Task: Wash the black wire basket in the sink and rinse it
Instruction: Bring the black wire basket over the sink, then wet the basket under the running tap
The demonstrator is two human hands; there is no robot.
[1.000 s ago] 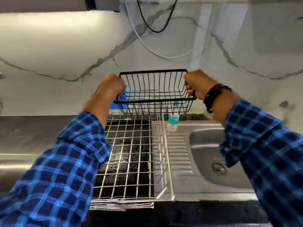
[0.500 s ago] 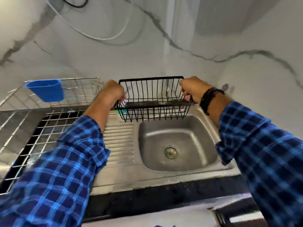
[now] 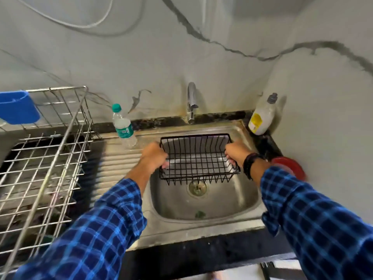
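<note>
Over the steel sink [image 3: 203, 224] the black wire basket [image 3: 198, 156] is held about level and open side up, its near edge above the drain [image 3: 197, 187]. The left hand [image 3: 154, 157] grips the basket's left end with fingers curled round the rim wire, and the right hand [image 3: 235, 152] clasps the right end the same way. A tap [image 3: 191, 102] stands at the far wall, just beyond the basket. Left of the basin, a water bottle [image 3: 123, 126] with a green cap stands at the far end of the ribbed drainboard. Further left a steel dish rack [image 3: 50, 158] sits on the counter, with a blue cup [image 3: 17, 108] hung on its far side. A soap bottle [image 3: 261, 118] stands in the far right corner.
</note>
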